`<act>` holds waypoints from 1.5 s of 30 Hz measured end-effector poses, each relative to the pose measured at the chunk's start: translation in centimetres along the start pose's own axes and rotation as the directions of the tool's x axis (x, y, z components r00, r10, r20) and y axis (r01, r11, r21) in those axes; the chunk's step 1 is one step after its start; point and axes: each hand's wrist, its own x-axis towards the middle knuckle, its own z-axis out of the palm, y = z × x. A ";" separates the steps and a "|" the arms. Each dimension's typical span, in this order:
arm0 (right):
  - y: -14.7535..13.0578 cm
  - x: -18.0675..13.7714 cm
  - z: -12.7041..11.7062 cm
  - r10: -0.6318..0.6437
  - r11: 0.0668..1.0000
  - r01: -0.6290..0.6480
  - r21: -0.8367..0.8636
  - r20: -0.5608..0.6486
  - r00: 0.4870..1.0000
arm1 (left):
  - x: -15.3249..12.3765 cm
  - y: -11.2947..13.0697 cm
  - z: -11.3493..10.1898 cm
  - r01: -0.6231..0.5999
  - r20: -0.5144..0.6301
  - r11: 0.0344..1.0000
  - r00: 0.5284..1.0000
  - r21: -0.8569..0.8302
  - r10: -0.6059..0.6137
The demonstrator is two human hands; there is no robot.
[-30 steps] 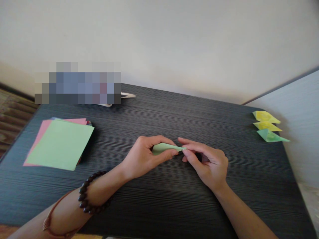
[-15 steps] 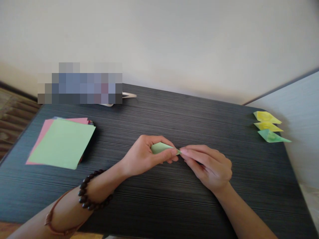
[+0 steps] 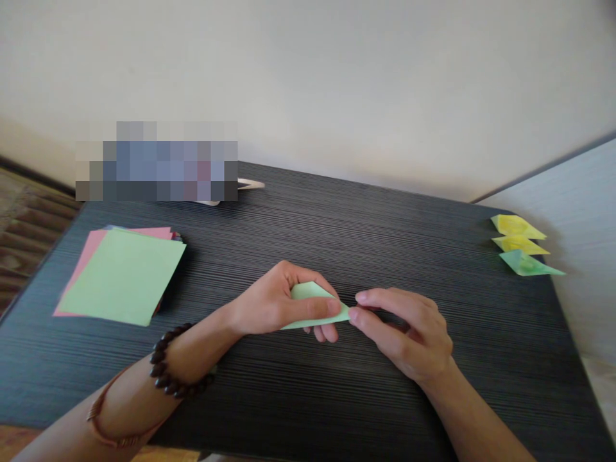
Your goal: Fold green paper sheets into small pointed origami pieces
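Note:
My left hand (image 3: 276, 301) is closed round a small folded green paper (image 3: 308, 292), thumb pressed along its front edge. My right hand (image 3: 407, 330) sits just to the right, its thumb and forefinger pinched at the paper's pointed right tip. Both hands hover low over the middle of a dark striped table (image 3: 337, 398). A beaded bracelet (image 3: 176, 372) is on my left wrist.
A stack of square paper sheets (image 3: 122, 276), green on top and pink beneath, lies at the left. Three folded paper pieces, two yellow (image 3: 514, 226) and one green (image 3: 527, 263), lie at the table's right edge. A pale object (image 3: 248, 185) lies at the back by a blurred patch.
Both hands have drifted down and toward me with the green paper. The paper has tilted so more of its face shows, and my right fingers stay at its tip.

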 end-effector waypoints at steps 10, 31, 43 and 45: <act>1.3 0.0 -0.7 0.122 0.992 -0.125 -0.035 -0.074 0.990 | 0.7 -0.5 -0.4 -0.116 -0.080 0.987 0.991 -0.109 0.108; 1.7 -0.2 0.1 0.495 0.711 -0.521 0.472 0.191 0.848 | 1.0 -2.1 0.3 -0.375 -0.356 0.698 0.658 0.610 0.664; 1.8 -0.1 0.0 0.443 0.880 -0.424 0.214 -0.050 0.895 | 1.1 -2.4 0.2 -0.461 -0.402 0.738 0.632 0.493 0.663; 1.8 -0.1 -0.1 0.406 0.900 -0.390 0.196 -0.052 0.912 | 1.0 -2.4 0.2 -0.432 -0.404 0.731 0.628 0.529 0.664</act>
